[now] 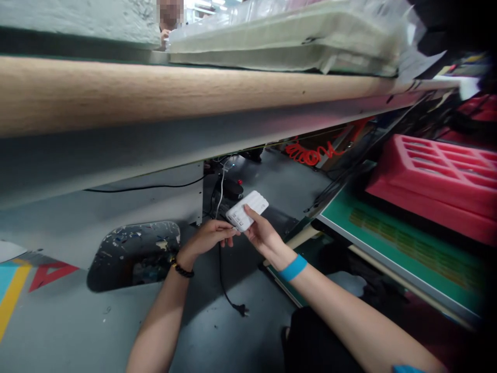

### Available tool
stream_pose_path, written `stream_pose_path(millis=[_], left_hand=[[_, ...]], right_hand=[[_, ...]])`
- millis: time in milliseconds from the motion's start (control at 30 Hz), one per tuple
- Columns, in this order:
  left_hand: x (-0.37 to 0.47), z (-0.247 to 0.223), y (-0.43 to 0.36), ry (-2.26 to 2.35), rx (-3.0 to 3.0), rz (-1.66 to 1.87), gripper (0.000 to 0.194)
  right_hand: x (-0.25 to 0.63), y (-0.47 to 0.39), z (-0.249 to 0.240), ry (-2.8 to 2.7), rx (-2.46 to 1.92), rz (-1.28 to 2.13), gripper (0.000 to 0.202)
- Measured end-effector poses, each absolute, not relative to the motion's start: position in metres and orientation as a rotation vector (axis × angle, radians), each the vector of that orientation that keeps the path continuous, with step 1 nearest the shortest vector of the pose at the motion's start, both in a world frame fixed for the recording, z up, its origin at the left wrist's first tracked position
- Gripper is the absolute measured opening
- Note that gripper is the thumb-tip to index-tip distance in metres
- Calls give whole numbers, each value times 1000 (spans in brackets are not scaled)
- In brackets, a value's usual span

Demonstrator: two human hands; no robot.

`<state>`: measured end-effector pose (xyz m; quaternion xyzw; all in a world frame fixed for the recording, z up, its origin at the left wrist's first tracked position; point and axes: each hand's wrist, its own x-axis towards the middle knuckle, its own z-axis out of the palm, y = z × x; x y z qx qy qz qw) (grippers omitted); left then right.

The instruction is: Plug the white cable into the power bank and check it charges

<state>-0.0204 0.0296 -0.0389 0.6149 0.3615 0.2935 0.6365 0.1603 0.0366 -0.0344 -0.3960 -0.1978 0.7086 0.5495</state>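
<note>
Our two hands meet low down, below the front edge of the bench [155,93], out over the grey floor [77,321]. The right hand [262,235] is closed around a white power strip [247,210], fingers wrapped beneath it and the thumb laid along its top face, so that the socket end tilts toward us. The left hand [207,237] is pinched narrow at the near end of the strip, fingertips touching it where a black cable [222,280] hangs down. That cable trails to the floor and ends in a black plug [243,310] lying loose between our forearms. A dark bead bracelet [181,269] sits on our left wrist and a blue band [293,268] on the right.

A white cord [221,189] drops from under the bench just behind the strip. To the right, a green mat [388,233] covers a lower surface, with a red foam tray [438,178] on its far side. An orange coiled hose [310,153] hangs further back. At the far left, yellow and red markings [34,277] are painted on the floor.
</note>
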Motion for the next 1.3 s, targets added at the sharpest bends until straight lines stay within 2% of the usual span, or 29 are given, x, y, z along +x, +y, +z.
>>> stream_pose_path(millis=[967,1300], left_hand=[[-4,-28,26,929,1360,614,31],[-12,-25,29,903,1325,669,36]], right_hand=[[162,34,-37,-312,-1077,1639,5],[165,34,-24,-262,-1014,1657,6]])
